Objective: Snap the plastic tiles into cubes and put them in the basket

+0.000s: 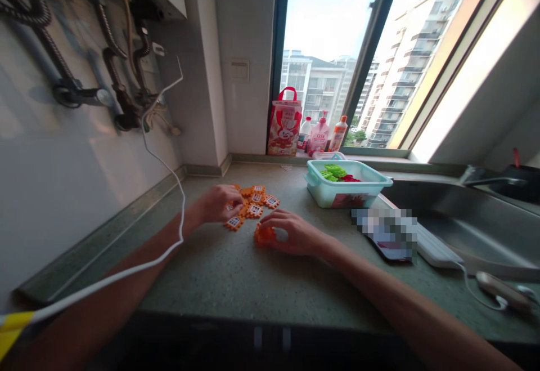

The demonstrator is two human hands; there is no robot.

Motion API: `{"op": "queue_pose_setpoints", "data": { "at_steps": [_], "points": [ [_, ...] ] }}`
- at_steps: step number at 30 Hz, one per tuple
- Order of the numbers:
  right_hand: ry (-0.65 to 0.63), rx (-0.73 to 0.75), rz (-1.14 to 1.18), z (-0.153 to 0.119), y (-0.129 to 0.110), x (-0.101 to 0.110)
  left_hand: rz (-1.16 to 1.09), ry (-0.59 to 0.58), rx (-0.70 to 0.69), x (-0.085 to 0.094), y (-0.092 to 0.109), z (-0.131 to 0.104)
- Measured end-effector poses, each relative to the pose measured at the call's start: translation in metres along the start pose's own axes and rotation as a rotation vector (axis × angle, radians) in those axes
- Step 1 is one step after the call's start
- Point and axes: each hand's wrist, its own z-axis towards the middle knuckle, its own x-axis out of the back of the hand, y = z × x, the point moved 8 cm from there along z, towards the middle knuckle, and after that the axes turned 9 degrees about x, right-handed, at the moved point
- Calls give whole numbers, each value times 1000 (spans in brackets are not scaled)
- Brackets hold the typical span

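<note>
Several orange interlocking tiles with notched edges, some bearing white printed squares, lie in a loose pile on the counter. My left hand is at the pile's left side with its fingers curled down onto the tiles. Whatever its fingertips hold is hidden. Closer to me, my right hand grips an orange block of interlocking tiles between thumb and fingers, low over the counter. The block's exact shape is partly covered by the fingers.
A mint plastic tub with green and red pieces stands by the sink. A phone and a white power strip lie right. A white cable crosses before my left arm. Bottles line the sill.
</note>
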Motion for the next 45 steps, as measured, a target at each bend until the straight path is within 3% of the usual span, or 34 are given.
{"op": "queue_pose_setpoints", "data": {
  "at_steps": [5,12,16,20,25,28,31,34,38,42,45],
  "points": [
    [-76,-18,23,-3,5,-12,-128,-313,149,-6,-18,-13],
    [-85,-108,10,-5,16,-13,-213,-455,244,-22,-22,-14],
    [-69,-117,-61,-14,25,1,-137,-331,83,-16,-12,-13],
    [34,-80,-136,-24,34,23,-85,-159,-76,-15,5,-12],
    [148,-46,-170,-25,30,38,-285,-173,-77,-37,33,-4],
    [171,-21,-143,-20,20,36,-265,-169,-63,-48,52,1],
    [162,-1,-104,-14,12,28,-237,-128,-32,-48,57,4],
    [151,5,-67,-9,7,18,-211,-73,1,-38,42,5],
    [91,-25,-45,-3,6,4,-62,33,134,-7,-9,2],
    [-4,-51,-24,-1,9,-8,55,-79,240,1,-52,-8],
    [-49,-52,7,-1,10,-13,61,-152,271,-5,-62,-13]
  ]
}}
